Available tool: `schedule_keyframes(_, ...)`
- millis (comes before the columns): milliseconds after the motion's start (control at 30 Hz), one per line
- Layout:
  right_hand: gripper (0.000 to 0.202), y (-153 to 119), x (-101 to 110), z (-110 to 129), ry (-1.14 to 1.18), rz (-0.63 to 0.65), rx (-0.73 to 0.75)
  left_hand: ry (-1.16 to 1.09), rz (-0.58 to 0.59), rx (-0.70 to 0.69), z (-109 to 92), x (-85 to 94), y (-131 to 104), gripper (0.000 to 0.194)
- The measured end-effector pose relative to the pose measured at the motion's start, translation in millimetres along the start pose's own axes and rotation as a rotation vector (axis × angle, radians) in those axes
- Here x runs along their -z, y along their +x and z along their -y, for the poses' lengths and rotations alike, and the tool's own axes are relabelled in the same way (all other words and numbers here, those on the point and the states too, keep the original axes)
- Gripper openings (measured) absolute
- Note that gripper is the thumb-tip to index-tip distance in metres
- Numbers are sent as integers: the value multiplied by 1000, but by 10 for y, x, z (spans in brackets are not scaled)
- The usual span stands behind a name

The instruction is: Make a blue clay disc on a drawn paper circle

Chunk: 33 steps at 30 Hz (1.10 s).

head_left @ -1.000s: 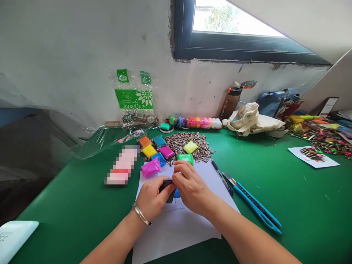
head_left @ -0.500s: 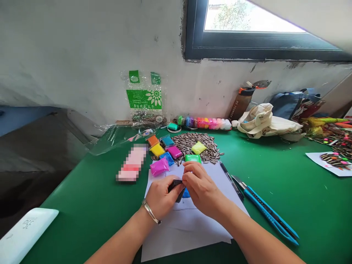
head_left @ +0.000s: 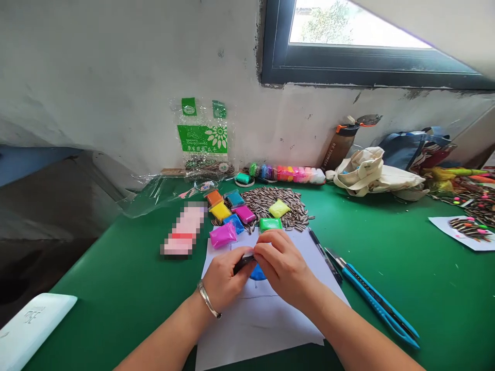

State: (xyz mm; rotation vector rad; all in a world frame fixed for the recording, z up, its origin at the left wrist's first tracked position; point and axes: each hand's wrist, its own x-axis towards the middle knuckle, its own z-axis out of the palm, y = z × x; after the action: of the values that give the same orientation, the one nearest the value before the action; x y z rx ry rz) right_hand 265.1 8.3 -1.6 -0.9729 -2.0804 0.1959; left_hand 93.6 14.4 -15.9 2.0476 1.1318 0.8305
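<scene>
My left hand [head_left: 226, 275] is closed on a small black packet [head_left: 243, 262] above the white paper [head_left: 266, 322]. The fingers of my right hand [head_left: 280, 260] are pinched at the packet's upper right edge, where a bit of white shows. Under the hands, a blue shape [head_left: 258, 273] lies on the paper, partly hidden. Just beyond the paper's far edge are a magenta packet [head_left: 223, 235], a green packet [head_left: 270, 224] and several other coloured clay packets, some resting on a pile of striped seeds [head_left: 263, 198].
Right of the paper lie a black pen [head_left: 325, 255] and a blue cutter [head_left: 381, 304] on the green table [head_left: 127, 288]. A white device [head_left: 38, 324] is at the left. Along the wall stand a bottle [head_left: 340, 147], a cloth bag [head_left: 371, 172] and a seed bag [head_left: 203, 139].
The black packet has tilted flatter in my left hand, and more of the blue shape shows beneath. A bit of white now shows at the packet's edge. Both hands shifted slightly left.
</scene>
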Motion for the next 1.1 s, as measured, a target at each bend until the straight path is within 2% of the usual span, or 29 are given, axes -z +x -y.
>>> schedule_keyframes(200, 14, -34, -18, 22, -133, 78, -25, 94, -38, -48, 27, -11, -1, 21)
schedule_keyframes(300, 13, -36, -14, 27, -208, 69, -54, 138, -71, -64, 53, -16, 0, 23)
schedule_keyframes(433, 17, -7, 8, 27, -197, 63, -82, 162, -96, -81, 79, -16, -2, 23)
schedule_keyframes(700, 13, -1, 17, 1, -180, 166, -99, 178, -66, -72, 77, -21, 9, 23)
schedule_keyframes(1100, 11, -22, 89, -53, -194, 294, 8, 158, -10, 2, -65, -44, 18, 18)
